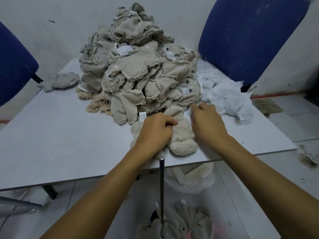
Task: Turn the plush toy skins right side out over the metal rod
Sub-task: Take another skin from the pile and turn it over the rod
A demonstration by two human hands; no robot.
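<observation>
A fluffy cream plush skin (181, 135), fur side out, lies on the grey table (60, 135) near its front edge. My left hand (156, 130) grips the skin's left part with curled fingers. My right hand (207, 123) lies on the skin's right side, fingers bent down; whether it holds fabric is hidden. A thin metal rod (162, 187) stands upright just before the table edge, its tip below my left wrist. A tall heap of inside-out beige skins (138, 66) fills the table's far middle.
White plastic bags (227, 99) lie right of the heap. A grey rag (60, 81) lies at far left. Two blue chairs (245, 35) stand behind the table. A bag of skins (191, 178) sits under the table edge, and more skins (181, 223) lie on the floor.
</observation>
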